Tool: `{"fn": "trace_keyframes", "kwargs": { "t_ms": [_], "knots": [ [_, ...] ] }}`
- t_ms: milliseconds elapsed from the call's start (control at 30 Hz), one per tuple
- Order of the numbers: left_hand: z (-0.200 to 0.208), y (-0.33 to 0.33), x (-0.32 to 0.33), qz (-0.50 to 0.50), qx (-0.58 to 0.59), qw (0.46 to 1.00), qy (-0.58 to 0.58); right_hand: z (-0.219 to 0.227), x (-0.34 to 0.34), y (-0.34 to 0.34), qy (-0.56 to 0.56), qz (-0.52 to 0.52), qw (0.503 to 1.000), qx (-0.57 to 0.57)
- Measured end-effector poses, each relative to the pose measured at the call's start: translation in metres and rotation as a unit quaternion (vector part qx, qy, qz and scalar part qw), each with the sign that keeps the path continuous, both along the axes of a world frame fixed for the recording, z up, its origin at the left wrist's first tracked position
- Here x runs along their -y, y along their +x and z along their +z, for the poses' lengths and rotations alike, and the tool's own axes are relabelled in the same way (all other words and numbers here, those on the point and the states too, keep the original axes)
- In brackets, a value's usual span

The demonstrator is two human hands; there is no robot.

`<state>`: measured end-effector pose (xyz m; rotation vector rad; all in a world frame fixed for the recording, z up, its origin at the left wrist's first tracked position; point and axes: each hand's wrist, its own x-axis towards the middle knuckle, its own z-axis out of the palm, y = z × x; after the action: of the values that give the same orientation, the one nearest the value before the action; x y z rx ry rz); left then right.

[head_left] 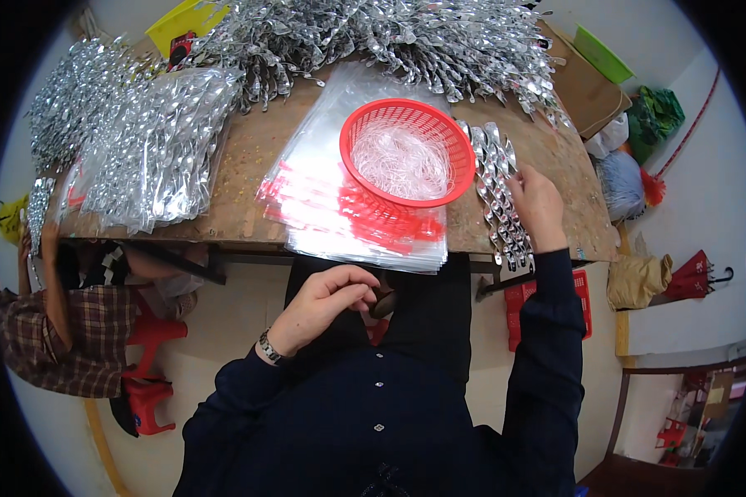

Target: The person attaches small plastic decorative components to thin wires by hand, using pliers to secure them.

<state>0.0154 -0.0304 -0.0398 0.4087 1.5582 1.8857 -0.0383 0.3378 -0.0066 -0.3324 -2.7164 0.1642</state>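
My right hand (pixel 539 203) is at the right of the table, its curled fingers pinching the edge of a row of silver twisted foil strips (pixel 491 195). The strips lie side by side, their lower ends hanging past the table's near edge. My left hand (pixel 327 302) is in front of the table over my lap, thumb and fingers pressed together; what they hold, if anything, is too small to make out. Between the hands, a red plastic basket (pixel 348 161) of thin clear-white thread loops (pixel 402 161) stands on a stack of clear plastic bags (pixel 307 186) with red printed ends.
A big heap of silver twisted strips (pixel 373 33) covers the table's far side. Filled bags of strips (pixel 153 149) lie at the left. A co-worker in a plaid shirt (pixel 83 331) sits at the left. Below the table's right side is a red crate (pixel 576 306).
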Motion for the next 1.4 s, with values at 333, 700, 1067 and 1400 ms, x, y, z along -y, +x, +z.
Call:
{"fn": "trace_keyframes", "kwargs": {
  "t_ms": [333,700,1067,1400],
  "knots": [
    [0.037,-0.053,0.023,0.139,-0.183,0.971,-0.06,0.023,0.052,0.066,-0.162,0.105,0.981,-0.012],
    [0.043,-0.16,0.017,0.247,-0.181,0.951,-0.034,0.017,0.097,0.106,-0.297,0.174,0.939,0.003],
    [0.053,-0.291,-0.031,0.296,-0.168,0.938,-0.073,0.016,0.111,0.111,-0.364,0.209,0.906,0.051],
    [0.049,-0.359,-0.057,0.284,0.064,0.943,0.16,0.005,0.125,0.11,-0.368,0.3,0.873,0.114]
  ]
}}
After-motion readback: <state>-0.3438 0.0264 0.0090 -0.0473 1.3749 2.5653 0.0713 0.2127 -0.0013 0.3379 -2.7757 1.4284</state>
